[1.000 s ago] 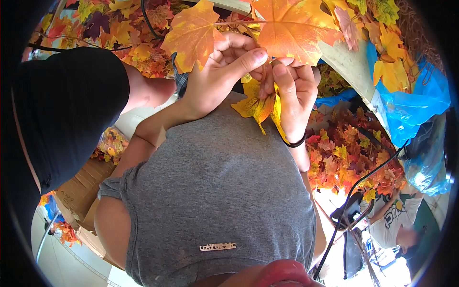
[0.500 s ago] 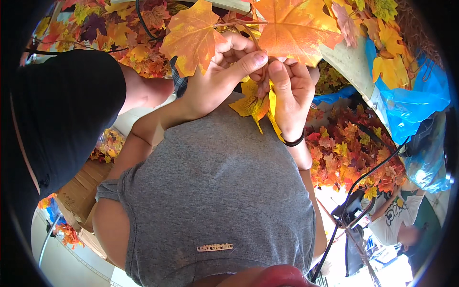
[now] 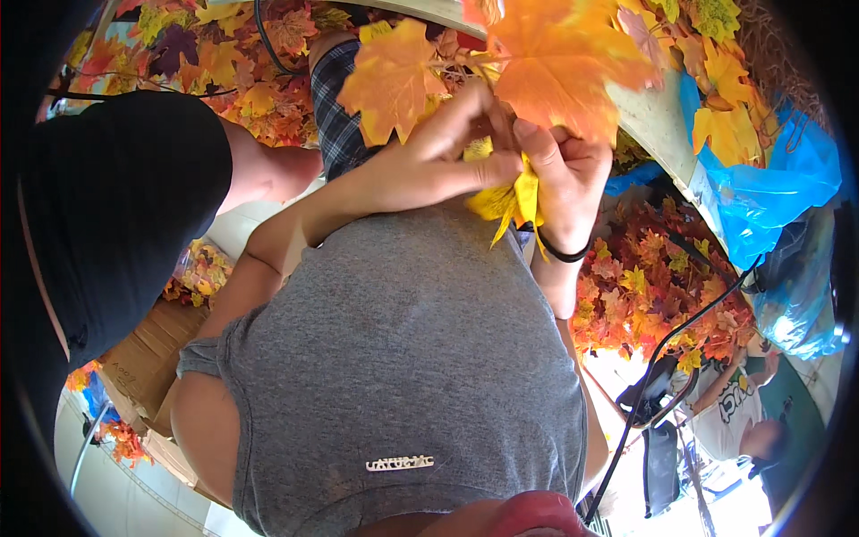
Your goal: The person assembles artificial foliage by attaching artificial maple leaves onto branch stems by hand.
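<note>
Both my hands are at an artificial maple branch in front of my chest. Its large orange leaf (image 3: 568, 72) spreads above my right hand (image 3: 573, 174), whose thumb and fingers pinch the stem. A second, smaller orange leaf (image 3: 394, 80) hangs above my left hand (image 3: 438, 152). That hand is closed around the lower part of the branch, with its thumb against the yellow leaves (image 3: 510, 201) that droop between the two hands. The exact grip point on the stem is hidden by fingers, and the leaves are a little blurred.
A table edge (image 3: 658, 134) curves at right, with a blue plastic bag (image 3: 769, 197) beyond it. Heaped autumn leaves (image 3: 653, 277) lie below. Another person's dark-clothed leg (image 3: 134, 224) is close at left, near a cardboard box (image 3: 143, 358). A black cable (image 3: 662, 358) hangs at right; another person (image 3: 734, 412) is farther off.
The branch and both hands have shifted slightly right and down. My left thumb has moved from the stem down to the yellow leaves, which are now bunched closer together.
</note>
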